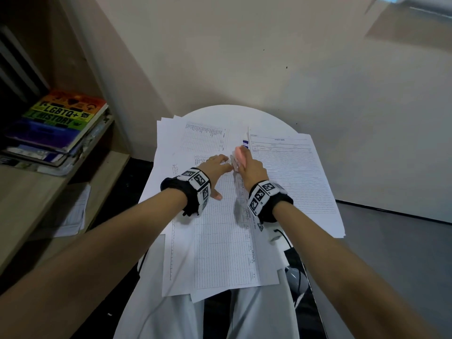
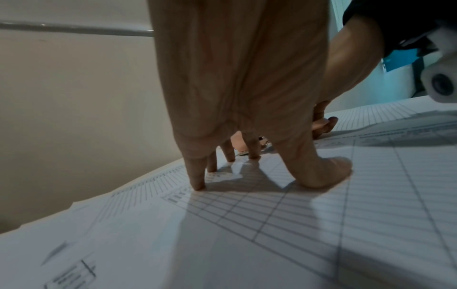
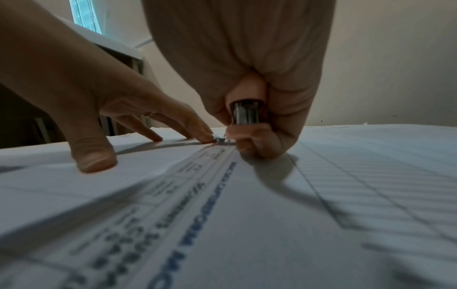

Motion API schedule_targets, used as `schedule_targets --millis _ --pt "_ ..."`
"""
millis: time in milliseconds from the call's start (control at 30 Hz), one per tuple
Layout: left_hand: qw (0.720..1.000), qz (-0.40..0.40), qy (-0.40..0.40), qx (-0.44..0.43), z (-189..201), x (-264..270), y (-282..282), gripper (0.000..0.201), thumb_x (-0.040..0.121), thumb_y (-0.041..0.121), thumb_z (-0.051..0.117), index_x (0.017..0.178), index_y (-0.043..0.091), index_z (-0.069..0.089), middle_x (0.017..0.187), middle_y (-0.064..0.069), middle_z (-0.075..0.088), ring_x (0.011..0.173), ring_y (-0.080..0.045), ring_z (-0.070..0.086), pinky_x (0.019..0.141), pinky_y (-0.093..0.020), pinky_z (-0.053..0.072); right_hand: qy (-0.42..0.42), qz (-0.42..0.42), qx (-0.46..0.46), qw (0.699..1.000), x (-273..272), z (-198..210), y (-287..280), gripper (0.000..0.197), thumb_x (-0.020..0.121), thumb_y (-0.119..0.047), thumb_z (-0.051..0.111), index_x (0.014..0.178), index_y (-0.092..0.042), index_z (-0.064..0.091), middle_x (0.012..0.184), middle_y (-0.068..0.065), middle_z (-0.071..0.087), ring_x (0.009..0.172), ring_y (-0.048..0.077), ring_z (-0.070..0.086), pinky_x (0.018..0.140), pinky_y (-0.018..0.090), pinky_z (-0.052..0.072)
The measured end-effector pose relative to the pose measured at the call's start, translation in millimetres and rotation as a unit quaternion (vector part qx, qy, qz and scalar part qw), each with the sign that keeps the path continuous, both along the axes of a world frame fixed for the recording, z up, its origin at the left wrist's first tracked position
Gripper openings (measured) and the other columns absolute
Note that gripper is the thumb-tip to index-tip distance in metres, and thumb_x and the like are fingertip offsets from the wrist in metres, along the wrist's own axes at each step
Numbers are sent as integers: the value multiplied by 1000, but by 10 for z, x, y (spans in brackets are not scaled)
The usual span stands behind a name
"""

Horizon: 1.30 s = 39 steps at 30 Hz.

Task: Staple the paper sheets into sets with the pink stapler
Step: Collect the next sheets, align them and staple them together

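Note:
Printed paper sheets (image 1: 220, 228) lie spread over a white round table (image 1: 269, 116). My left hand (image 1: 216, 167) presses its straight fingers (image 2: 197, 181) flat on the top gridded sheet (image 2: 321, 224), thumb down beside them. My right hand (image 1: 252, 167) grips the pink stapler (image 1: 241, 155) at the sheet's far corner, right beside the left fingertips. In the right wrist view the stapler's metal end (image 3: 247, 113) shows between curled fingers, low over the paper edge (image 3: 220, 140). Its mouth is hidden by the hand.
A second stack of lined forms (image 1: 293, 172) lies on the right of the table. A small white and blue box (image 1: 245, 140) stands behind the stapler. A wooden shelf (image 1: 49, 187) with books (image 1: 61, 118) is at the left. The wall is close behind.

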<state>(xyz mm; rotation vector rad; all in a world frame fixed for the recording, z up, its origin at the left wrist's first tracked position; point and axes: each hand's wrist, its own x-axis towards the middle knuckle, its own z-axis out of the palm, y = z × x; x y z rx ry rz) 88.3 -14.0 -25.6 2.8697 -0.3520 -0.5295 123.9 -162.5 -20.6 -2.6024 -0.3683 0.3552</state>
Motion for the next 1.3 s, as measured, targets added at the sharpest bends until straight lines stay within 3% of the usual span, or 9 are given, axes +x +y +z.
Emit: schedule_targets --millis 167,400,633,767,833,933,1000,1167,1300 --pt "1000 2 -5 -11 12 -18 -13 96 65 32 84 145 15 33 153 -12 20 142 -29 20 116 -38 20 -11 4 -35 999 44 -42 69 55 101 -24 36 151 -27 14 119 23 54 102 38 57 76 38 41" --pt "999 6 -11 -46 32 -42 2 83 65 28 84 137 17 44 147 -10 28 135 -28 28 112 -36 24 13 -84 49 995 146 22 280 47 102 -27 34 147 -19 22 119 24 55 102 38 58 72 35 37" --pt "999 12 27 -28 76 -43 9 93 71 32 80 147 18 29 154 -10 17 142 -27 19 116 -37 19 -37 -95 172 980 189 37 149 54 99 -19 42 149 -21 20 125 24 55 108 39 56 83 36 40" --pt "991 86 26 -97 170 -27 -61 52 91 35 58 137 15 47 148 -8 36 135 -23 35 111 -41 32 -75 -16 164 983 39 209 -106 52 98 -24 44 147 -23 25 132 14 53 110 33 56 86 35 42" --pt "943 195 -16 -269 234 -76 -211 37 96 30 50 124 6 58 128 -8 56 111 -19 54 95 -30 41 -90 -10 166 982 -85 289 -242 53 98 -23 44 148 -24 25 133 12 52 111 31 55 89 39 45" --pt "755 324 -15 -570 325 -201 -508 29 95 19 54 115 -2 60 104 -15 65 82 -15 61 75 -24 53 -103 -10 178 979 -279 404 -414 55 97 -21 44 148 -25 24 137 8 49 116 28 52 94 39 43" --pt "676 346 -13 -650 405 -306 -713 27 91 9 59 112 -9 59 91 -15 65 74 -13 66 70 -20 58 -114 -12 177 977 -420 482 -515 55 99 -21 45 149 -26 23 140 5 48 119 26 51 92 34 39" --pt "644 350 -44 -679 615 -516 -1070 21 85 4 67 100 -10 63 83 -19 66 65 -17 68 69 -25 59 -136 -38 172 975 -760 663 -799 56 98 -26 45 149 -33 21 125 6 57 109 26 55 86 38 44" --pt "676 339 -29 -653 743 -681 -1281 18 85 13 69 97 0 67 81 -10 70 68 -14 68 61 -21 54 -156 -53 163 973 -1053 763 -1054 55 99 -30 43 149 -35 19 130 2 55 110 24 55 87 42 46"
